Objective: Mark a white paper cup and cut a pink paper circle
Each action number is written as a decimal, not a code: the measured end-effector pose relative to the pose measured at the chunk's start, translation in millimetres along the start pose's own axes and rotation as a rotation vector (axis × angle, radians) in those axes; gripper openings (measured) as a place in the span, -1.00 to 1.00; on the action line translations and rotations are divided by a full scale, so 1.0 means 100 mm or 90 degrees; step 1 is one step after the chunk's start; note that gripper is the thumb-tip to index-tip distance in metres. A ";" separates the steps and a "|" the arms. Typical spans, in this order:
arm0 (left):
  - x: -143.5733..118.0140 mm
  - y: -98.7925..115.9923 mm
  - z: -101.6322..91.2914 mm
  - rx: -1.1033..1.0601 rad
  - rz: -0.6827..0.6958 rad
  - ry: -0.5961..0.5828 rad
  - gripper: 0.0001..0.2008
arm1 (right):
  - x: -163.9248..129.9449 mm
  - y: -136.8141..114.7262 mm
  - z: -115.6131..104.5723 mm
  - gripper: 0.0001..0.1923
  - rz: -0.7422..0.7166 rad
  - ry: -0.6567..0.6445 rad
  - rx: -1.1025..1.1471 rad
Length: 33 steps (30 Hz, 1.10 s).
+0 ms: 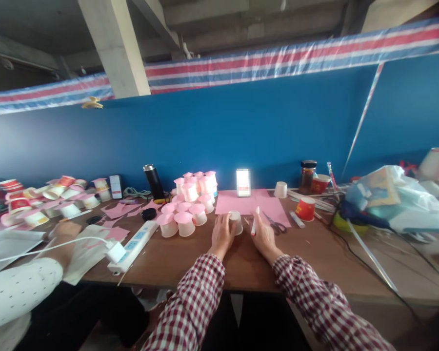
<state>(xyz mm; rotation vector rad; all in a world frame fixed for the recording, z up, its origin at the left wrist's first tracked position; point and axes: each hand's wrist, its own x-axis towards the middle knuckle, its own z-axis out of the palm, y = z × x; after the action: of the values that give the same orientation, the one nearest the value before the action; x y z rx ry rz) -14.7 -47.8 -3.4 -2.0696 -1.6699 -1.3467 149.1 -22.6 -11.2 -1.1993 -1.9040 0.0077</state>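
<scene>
Centre frame, brown wooden worktop (190,258) under a blue wall (241,131): left hand (222,234) curls around a small white paper cup (236,222), right hand (262,236) grips a white marker pen (255,222) upright; pink-capped cups (190,204) cluster left of centre.

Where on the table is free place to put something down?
Bare wood lies in front of the right hand, between the scissors and the cables. Crowded: pink-topped cups left of the left hand.
</scene>
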 end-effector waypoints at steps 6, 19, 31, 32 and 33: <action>-0.03 0.00 -0.02 -0.021 0.011 0.001 -0.76 | 0.00 -0.02 -0.01 -0.54 0.019 0.009 -0.012; -0.17 0.08 -0.02 -0.020 0.023 -0.003 -0.60 | 0.04 -0.22 0.02 -0.64 0.109 0.104 0.004; -0.18 0.07 0.00 -0.019 0.014 0.008 -0.59 | 0.00 -0.28 -0.03 -0.66 -0.025 0.058 0.062; -0.18 0.07 0.00 -0.019 0.011 0.010 -0.60 | 0.00 -0.27 -0.03 -0.65 -0.026 0.058 0.065; -0.18 0.07 0.00 -0.019 0.009 0.012 -0.60 | 0.00 -0.27 -0.03 -0.64 -0.025 0.059 0.067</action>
<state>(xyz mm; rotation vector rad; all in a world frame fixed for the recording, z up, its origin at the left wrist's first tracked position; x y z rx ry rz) -8.4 -62.4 -13.6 -2.0732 -1.6354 -1.3908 131.5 -38.0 1.8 -1.0731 -1.8237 0.0311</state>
